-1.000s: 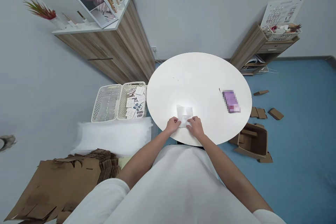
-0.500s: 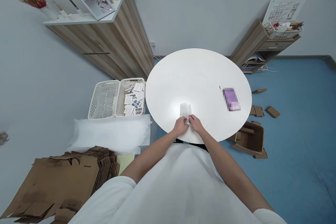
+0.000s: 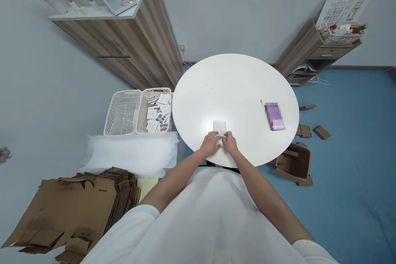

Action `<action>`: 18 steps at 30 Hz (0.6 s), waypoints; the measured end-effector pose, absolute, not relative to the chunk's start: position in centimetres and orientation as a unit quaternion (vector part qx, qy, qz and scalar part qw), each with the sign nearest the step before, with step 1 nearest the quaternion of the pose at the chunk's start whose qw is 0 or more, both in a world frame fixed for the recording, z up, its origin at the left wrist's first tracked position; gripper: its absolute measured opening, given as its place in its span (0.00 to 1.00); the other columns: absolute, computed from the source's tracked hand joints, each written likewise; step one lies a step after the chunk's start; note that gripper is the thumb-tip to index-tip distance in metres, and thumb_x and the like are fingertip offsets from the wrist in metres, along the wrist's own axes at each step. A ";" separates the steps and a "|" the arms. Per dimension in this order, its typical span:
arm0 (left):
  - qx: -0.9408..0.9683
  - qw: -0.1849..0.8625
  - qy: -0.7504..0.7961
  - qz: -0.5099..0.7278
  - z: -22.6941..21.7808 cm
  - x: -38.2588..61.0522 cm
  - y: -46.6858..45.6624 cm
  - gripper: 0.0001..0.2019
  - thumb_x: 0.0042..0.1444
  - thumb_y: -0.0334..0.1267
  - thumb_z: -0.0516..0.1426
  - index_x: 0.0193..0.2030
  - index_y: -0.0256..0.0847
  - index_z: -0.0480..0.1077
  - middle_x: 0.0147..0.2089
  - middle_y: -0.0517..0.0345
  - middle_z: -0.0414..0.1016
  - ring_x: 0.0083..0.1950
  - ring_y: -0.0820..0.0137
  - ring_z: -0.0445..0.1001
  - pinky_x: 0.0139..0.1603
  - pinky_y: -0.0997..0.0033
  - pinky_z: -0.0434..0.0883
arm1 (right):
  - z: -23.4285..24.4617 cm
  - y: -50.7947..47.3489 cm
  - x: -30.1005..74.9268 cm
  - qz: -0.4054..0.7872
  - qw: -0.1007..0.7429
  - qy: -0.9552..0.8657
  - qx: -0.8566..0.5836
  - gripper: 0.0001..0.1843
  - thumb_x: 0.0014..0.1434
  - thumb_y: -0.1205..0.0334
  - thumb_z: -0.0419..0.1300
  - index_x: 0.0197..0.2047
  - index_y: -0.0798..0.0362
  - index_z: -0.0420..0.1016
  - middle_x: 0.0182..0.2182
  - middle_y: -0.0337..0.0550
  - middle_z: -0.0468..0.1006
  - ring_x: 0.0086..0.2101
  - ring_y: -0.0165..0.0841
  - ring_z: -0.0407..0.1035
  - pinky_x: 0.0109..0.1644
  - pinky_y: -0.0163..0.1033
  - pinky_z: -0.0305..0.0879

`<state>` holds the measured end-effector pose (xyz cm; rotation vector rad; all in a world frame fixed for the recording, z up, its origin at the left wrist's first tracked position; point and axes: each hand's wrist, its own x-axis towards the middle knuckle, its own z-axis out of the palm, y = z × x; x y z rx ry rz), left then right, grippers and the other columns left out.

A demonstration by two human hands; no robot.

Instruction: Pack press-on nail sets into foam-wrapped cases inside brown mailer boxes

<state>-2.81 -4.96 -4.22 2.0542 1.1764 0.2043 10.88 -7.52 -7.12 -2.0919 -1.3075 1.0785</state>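
A small folded piece of white foam wrap (image 3: pixel 219 126) lies near the front edge of the round white table (image 3: pixel 235 78). My left hand (image 3: pixel 210 143) is at its left side, with the fingertips and thumb closed on its near end. From the right, my right hand (image 3: pixel 229 143) pinches the same end, its fingertips almost meeting the left ones. The hands cover the near part of the wrap, so anything inside it cannot be seen.
A blurred purple item (image 3: pixel 274 116) lies on the table's right side. At left stand a basket of cards and small packets (image 3: pixel 139 111), a basket of clear packaging (image 3: pixel 107 119), white foam sheets (image 3: pixel 130 152) and stacked flat cardboard (image 3: pixel 74 206). An open cardboard box (image 3: pixel 305 161) sits on the floor.
The wrap's two uneven upper flaps now form one even strip. My left hand has shifted slightly left, its fingers more stretched over the wrap. The view has tilted a little.
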 end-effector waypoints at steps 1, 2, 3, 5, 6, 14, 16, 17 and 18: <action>0.807 0.373 0.452 0.069 -4.2 -2.7 -4.8 0.20 0.46 0.34 0.58 0.48 0.49 0.64 0.56 0.55 0.57 0.59 0.60 0.53 0.58 0.57 0.54 | -7.0 -7.7 11.0 0.396 0.219 -0.490 -0.745 0.12 0.54 0.61 0.43 0.42 0.51 0.59 0.24 0.37 0.68 0.28 0.33 0.65 0.33 0.38 0.60; 0.811 0.373 0.447 0.064 -4.2 -2.6 -4.7 0.21 0.46 0.35 0.58 0.48 0.50 0.63 0.57 0.56 0.56 0.60 0.60 0.52 0.58 0.57 0.53 | -6.9 -8.0 11.2 0.397 0.218 -0.511 -0.731 0.13 0.55 0.62 0.41 0.42 0.51 0.59 0.27 0.38 0.69 0.30 0.33 0.65 0.34 0.39 0.61; 0.814 0.373 0.442 0.062 -4.2 -2.5 -4.6 0.21 0.46 0.36 0.58 0.49 0.50 0.63 0.57 0.56 0.56 0.61 0.60 0.51 0.59 0.57 0.52 | -6.7 -8.3 11.4 0.390 0.219 -0.536 -0.716 0.13 0.55 0.63 0.41 0.43 0.51 0.59 0.30 0.41 0.70 0.32 0.33 0.66 0.36 0.39 0.62; 0.817 0.370 0.437 0.066 -4.2 -2.5 -4.4 0.21 0.47 0.37 0.58 0.49 0.50 0.63 0.58 0.56 0.55 0.61 0.60 0.50 0.60 0.58 0.51 | -6.3 -8.9 12.0 0.347 0.219 -0.597 -0.690 0.15 0.54 0.63 0.44 0.46 0.52 0.60 0.40 0.46 0.69 0.40 0.35 0.64 0.43 0.42 0.61; 0.818 0.369 0.436 0.069 -4.2 -2.6 -4.4 0.20 0.47 0.38 0.58 0.49 0.50 0.63 0.58 0.56 0.55 0.62 0.60 0.49 0.60 0.58 0.50 | -6.1 -9.2 12.3 0.317 0.214 -0.629 -0.677 0.17 0.54 0.62 0.46 0.47 0.53 0.60 0.45 0.49 0.66 0.45 0.37 0.62 0.46 0.44 0.60; 0.802 0.397 0.443 0.057 -4.0 -2.6 -3.9 0.24 0.45 0.40 0.58 0.52 0.49 0.62 0.60 0.56 0.55 0.62 0.60 0.49 0.61 0.59 0.49 | -6.7 -8.1 13.0 0.262 0.144 -0.763 -0.573 0.33 0.49 0.66 0.55 0.58 0.56 0.50 0.55 0.52 0.58 0.57 0.41 0.48 0.58 0.49 0.50; 0.802 0.403 0.434 0.081 -4.0 -2.7 -3.7 0.25 0.43 0.38 0.58 0.51 0.48 0.62 0.59 0.55 0.57 0.61 0.60 0.52 0.60 0.60 0.50 | -6.7 -7.7 13.0 0.260 0.131 -0.760 -0.581 0.33 0.48 0.68 0.55 0.58 0.57 0.50 0.55 0.53 0.59 0.56 0.42 0.49 0.56 0.49 0.52; 0.799 0.408 0.432 0.095 -4.1 -2.9 -3.6 0.26 0.42 0.37 0.59 0.51 0.47 0.61 0.58 0.55 0.58 0.60 0.60 0.54 0.59 0.61 0.51 | -6.6 -7.6 13.0 0.260 0.121 -0.761 -0.582 0.34 0.48 0.68 0.55 0.58 0.57 0.50 0.54 0.53 0.59 0.56 0.43 0.49 0.55 0.49 0.53; 0.794 0.415 0.431 0.108 -4.1 -3.1 -3.7 0.27 0.41 0.37 0.59 0.51 0.46 0.61 0.56 0.54 0.60 0.58 0.60 0.56 0.58 0.62 0.53 | -6.4 -7.7 13.0 0.259 0.110 -0.764 -0.580 0.34 0.47 0.69 0.55 0.58 0.57 0.51 0.54 0.53 0.59 0.55 0.44 0.49 0.55 0.49 0.54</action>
